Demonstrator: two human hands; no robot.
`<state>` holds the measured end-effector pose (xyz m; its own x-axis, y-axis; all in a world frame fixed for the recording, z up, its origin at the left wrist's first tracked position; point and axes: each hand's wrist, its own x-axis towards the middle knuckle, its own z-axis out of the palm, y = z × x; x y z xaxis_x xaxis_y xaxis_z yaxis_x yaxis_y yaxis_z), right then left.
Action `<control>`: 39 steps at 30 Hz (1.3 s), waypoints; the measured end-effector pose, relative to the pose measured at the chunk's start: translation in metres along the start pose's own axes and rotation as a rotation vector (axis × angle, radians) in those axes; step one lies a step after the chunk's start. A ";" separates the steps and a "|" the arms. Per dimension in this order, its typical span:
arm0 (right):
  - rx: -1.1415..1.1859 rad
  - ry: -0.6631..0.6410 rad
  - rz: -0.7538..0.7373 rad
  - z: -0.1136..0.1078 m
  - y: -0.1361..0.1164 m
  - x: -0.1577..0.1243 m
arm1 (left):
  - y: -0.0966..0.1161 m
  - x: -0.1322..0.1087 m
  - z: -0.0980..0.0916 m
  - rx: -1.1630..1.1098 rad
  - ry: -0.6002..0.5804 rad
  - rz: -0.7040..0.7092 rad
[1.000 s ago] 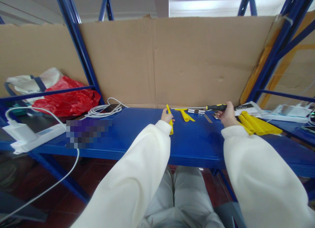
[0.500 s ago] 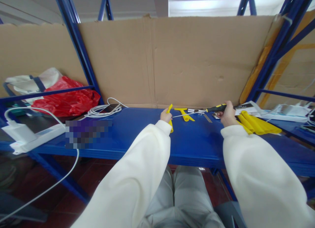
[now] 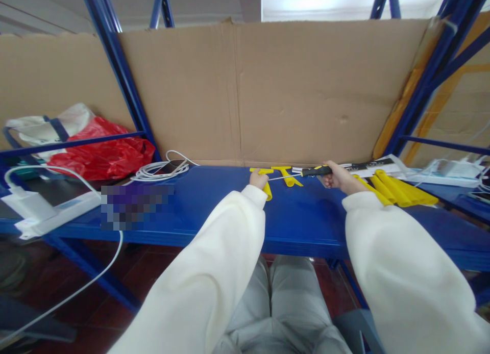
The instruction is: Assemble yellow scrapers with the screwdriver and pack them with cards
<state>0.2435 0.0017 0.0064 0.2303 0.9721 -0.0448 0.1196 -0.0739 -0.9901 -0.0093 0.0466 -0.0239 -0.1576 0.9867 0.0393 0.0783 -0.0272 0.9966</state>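
The step in hand appeared to be working the screwdriver (image 3: pixel 317 171) against a yellow piece (image 3: pixel 268 192): the left hand (image 3: pixel 259 178) was clamped around that piece just above the table (image 3: pixel 306 221), while the right hand (image 3: pixel 337 178) was wrapped around the screwdriver's dark handle, its shaft pointing across at the left hand. The next move seemed to call for a steady left grip and a shaft kept in line with the piece. Just right of the left hand, behind the shaft, lay a second yellow piece (image 3: pixel 290 182), and beside the right wrist more yellow pieces (image 3: pixel 406 188) lay bunched together. Much was hard to make out: the left fingers covered the middle of the held piece, so whether the screwdriver's tip touched or entered it could not be told. The right fingers hid the handle's end, the small parts (image 3: pixel 296 169) beyond the shaft were too tiny to name, and the right forearm's sleeve (image 3: pixel 406 262) ran out of view at the edge.
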 end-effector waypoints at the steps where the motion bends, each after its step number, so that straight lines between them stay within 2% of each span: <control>1: -0.043 -0.050 0.033 0.000 0.001 0.000 | 0.000 0.000 0.000 -0.007 0.002 -0.012; 6: -0.204 -0.151 0.125 0.005 0.003 -0.008 | 0.002 0.000 0.000 -0.022 -0.010 -0.037; 12: -0.469 -0.153 0.298 0.018 0.001 -0.020 | 0.000 0.002 0.003 -0.024 -0.035 -0.045; 17: -0.639 -0.115 0.200 0.020 -0.001 -0.023 | 0.001 0.001 0.002 -0.011 -0.055 -0.061; 26: -0.723 0.018 -0.049 0.016 0.010 -0.008 | 0.005 -0.005 0.000 0.006 -0.071 -0.071; 33: -0.945 0.327 -0.288 0.018 0.028 0.027 | 0.006 -0.006 0.001 -0.013 -0.060 -0.090; 36: -1.013 0.344 -0.292 0.020 0.032 0.035 | 0.005 -0.006 0.001 -0.036 -0.048 -0.084; 39: -1.051 0.324 -0.216 0.023 0.035 0.042 | 0.004 -0.005 0.002 -0.046 -0.042 -0.078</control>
<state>0.2349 0.0454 -0.0329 0.3283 0.8947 0.3027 0.9082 -0.2110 -0.3613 -0.0062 0.0423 -0.0199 -0.1203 0.9919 -0.0404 0.0219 0.0433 0.9988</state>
